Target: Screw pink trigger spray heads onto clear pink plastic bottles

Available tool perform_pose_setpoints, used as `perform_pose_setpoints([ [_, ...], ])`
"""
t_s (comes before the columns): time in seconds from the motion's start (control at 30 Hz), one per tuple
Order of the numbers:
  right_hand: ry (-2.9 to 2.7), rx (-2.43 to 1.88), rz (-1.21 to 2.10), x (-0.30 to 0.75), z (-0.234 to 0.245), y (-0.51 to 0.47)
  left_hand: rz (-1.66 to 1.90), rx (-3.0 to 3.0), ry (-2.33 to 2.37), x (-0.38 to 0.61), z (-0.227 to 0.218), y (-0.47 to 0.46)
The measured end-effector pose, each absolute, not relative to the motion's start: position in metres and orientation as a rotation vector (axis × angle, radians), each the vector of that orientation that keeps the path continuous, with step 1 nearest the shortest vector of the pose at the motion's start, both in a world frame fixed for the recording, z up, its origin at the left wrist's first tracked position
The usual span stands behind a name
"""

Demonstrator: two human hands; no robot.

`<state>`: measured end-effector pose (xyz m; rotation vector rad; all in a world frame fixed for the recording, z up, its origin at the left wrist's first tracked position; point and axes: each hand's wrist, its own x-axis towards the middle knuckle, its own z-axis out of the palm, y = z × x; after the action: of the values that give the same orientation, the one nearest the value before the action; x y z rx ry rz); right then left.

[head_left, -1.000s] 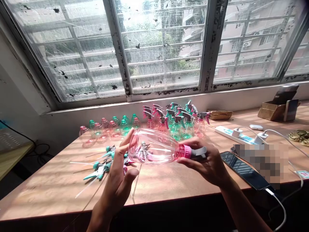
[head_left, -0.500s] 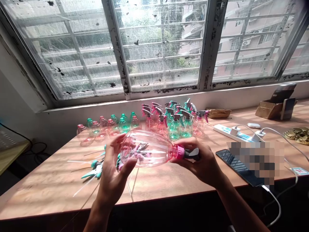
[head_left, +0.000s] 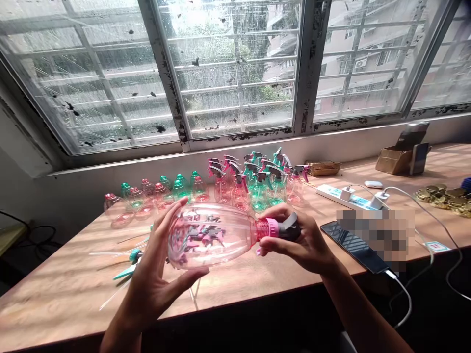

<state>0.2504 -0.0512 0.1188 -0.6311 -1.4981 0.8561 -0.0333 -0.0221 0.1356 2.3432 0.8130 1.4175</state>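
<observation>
A clear pink spray bottle (head_left: 217, 235) lies sideways in the air between my two hands, above the table. My left hand (head_left: 154, 264) is wrapped round its wide base, thumb below and fingers behind. At the neck, my right hand (head_left: 303, 240) grips the pink-and-grey spray head (head_left: 281, 228), whose collar sits on the bottle's threads. Through the bottle's wall several loose pink and grey spray heads show on the table. Left of my left hand lie green spray heads (head_left: 135, 255) with thin white tubes, partly hidden by that hand.
Capless pink and green bottles (head_left: 138, 206) stand at the back left. Beside them are several bottles with spray heads (head_left: 259, 193). To the right are a power strip (head_left: 346, 197), a phone (head_left: 353, 246) on a cable, a cardboard box (head_left: 393, 159) and gold-coloured pieces (head_left: 447, 196).
The bottle's base has tilted lower and closer, and my left hand has shifted left with it. My right hand has turned the spray head slightly. The view has swung a little to the right.
</observation>
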Motion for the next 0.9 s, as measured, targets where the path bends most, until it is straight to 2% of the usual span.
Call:
perform_pose_setpoints([
  [0.07, -1.427, -0.580, 1.028, 0.250, 0.121, -0.053, 1.369, 2.461, 0.769, -0.038, 0.135, -0.021],
  [0.17, -1.404, -0.549, 1.065, 0.249, 0.122, -0.053, 1.394, 2.481, 0.786, -0.042, 0.131, -0.020],
  [0.43, -1.595, -0.657, 0.558, 0.250, 0.114, -0.050, 1.355, 2.507, 0.974, -0.035, 0.131, -0.022],
  [0.67, -1.385, -0.548, 0.977, 0.238, 0.115, -0.052, 1.571, 2.498, 0.992, -0.031, 0.127, -0.018],
  [0.83, -1.392, -0.567, 0.809, 0.236, 0.111, -0.048, 1.497, 2.624, 1.134, -0.035, 0.123, -0.018],
  [0.9, -1.394, -0.541, 0.846, 0.236, 0.111, -0.047, 1.497, 2.580, 1.128, -0.035, 0.124, -0.018],
])
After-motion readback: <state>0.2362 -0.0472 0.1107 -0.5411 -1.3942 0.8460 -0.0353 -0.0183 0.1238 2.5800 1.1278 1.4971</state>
